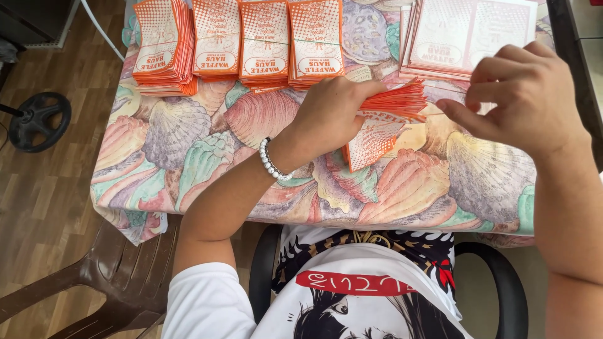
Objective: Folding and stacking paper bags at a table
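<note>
My left hand [330,113] grips a thick bundle of orange and white paper bags [392,100], held edge-up over the table. One bag [370,144] of the bundle hangs down below the hand. My right hand [521,94] hovers just right of the bundle with thumb and forefinger pinched together near a thin band or string I cannot make out clearly. A white bead bracelet [271,160] is on my left wrist.
Several banded stacks of the same orange bags [239,41] line the far side of the table, with a paler stack [465,34] at the far right. A seashell-print tablecloth [188,150] covers the table. A brown plastic chair [119,276] stands at the left, a fan base [38,119] on the floor.
</note>
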